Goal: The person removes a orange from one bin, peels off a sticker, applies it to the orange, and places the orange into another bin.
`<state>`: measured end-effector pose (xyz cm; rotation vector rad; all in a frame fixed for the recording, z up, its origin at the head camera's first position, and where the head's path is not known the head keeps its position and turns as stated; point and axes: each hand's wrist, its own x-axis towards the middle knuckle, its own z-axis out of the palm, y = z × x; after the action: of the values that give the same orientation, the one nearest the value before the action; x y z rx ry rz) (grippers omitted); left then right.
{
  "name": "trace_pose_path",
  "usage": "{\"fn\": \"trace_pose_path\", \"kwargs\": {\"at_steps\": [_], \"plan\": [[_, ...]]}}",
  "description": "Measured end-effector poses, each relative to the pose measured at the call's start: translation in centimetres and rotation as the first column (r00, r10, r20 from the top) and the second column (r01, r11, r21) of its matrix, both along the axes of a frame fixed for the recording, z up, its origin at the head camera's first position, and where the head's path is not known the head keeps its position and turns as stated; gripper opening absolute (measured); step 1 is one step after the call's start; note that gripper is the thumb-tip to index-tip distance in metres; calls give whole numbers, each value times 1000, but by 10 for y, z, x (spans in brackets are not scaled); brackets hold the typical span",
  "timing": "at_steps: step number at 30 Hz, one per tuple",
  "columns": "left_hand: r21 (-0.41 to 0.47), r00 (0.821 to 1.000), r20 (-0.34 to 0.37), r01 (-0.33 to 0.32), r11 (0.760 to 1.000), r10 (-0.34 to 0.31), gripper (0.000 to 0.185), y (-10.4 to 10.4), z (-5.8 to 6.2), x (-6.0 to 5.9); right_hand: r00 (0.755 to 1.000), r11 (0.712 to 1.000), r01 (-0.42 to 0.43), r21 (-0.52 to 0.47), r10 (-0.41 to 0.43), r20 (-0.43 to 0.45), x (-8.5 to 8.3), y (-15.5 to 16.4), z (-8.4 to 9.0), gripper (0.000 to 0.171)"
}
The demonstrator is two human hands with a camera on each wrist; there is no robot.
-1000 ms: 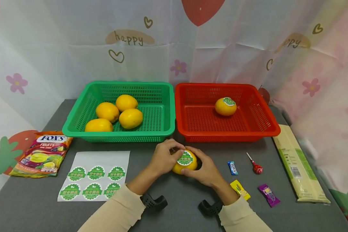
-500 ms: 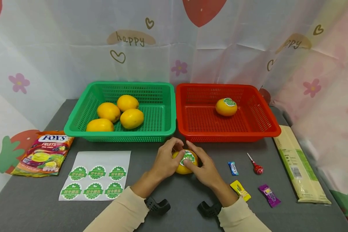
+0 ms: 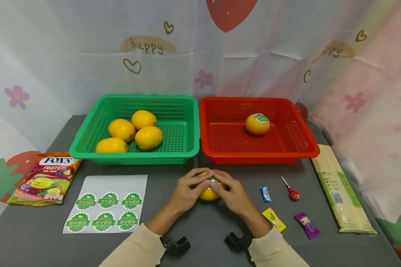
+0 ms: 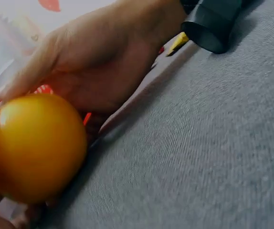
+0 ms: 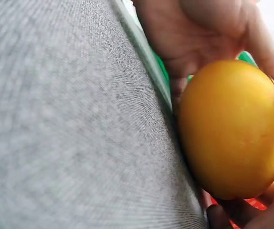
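Mango: rested on the grey worktop just in front of the two baskets, so it is steadied while handled.
Sticker: green, on the mango's top, mostly covered by fingertips, apparently being pressed flat.
Left hand: curled round the mango's left side.
Right hand: curled round its right side.
Sticker sheet: kept within reach, left of the hands.
Red basket: one stickered fruit held inside.

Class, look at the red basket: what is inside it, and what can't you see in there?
Inside the red basket lies one yellow fruit with a green sticker on top. Its underside is hidden.
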<state>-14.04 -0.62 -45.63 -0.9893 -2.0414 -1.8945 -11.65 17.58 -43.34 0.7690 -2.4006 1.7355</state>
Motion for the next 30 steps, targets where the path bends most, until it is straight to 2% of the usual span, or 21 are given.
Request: {"fn": "trace_pose_path", "kwargs": {"at_steps": [3,5,8,12,15,17,21,23,25,27,28,30], "plan": [[37,997,52,46,998,-48,29,-4,7,3,999,1000,0,-2,0,45,-6,2,-11,40],[45,996,67,54,998,-57,29,-6,13,5,996,1000,2,-27,1,86,-11,5,-18,40],[53,995,83,45,998,-49,30,-8,14,5,987,997,31,-72,-20,160,-14,7,-20,38],[61,993,109,30,998,-37,31,-8,15,3,970,992,69,-109,-41,239,-16,10,-18,36],[49,991,129,27,998,-33,33,-8,15,3,960,995,78,-62,-58,273,-16,14,-11,37],[40,989,148,22,999,-27,33,-7,15,4,958,996,87,-5,-82,276,-13,21,0,37],[8,980,198,-13,1000,11,33,-6,18,7,974,991,85,107,-105,202,-8,49,41,33],[-21,977,208,-42,999,45,33,-5,12,4,986,988,94,124,-110,127,-7,69,64,29],[-63,976,200,-77,995,88,32,-5,6,2,988,980,149,129,-153,26,-9,90,84,28],[-104,976,178,-108,989,125,31,-5,-2,-2,968,958,247,145,-240,-69,-13,113,98,28],[-129,976,164,-124,984,145,30,-5,-5,-4,948,937,312,155,-298,-112,-16,123,101,28],[-176,976,133,-150,973,174,28,-5,-5,-3,904,888,421,183,-396,-162,-22,144,104,31]]}}
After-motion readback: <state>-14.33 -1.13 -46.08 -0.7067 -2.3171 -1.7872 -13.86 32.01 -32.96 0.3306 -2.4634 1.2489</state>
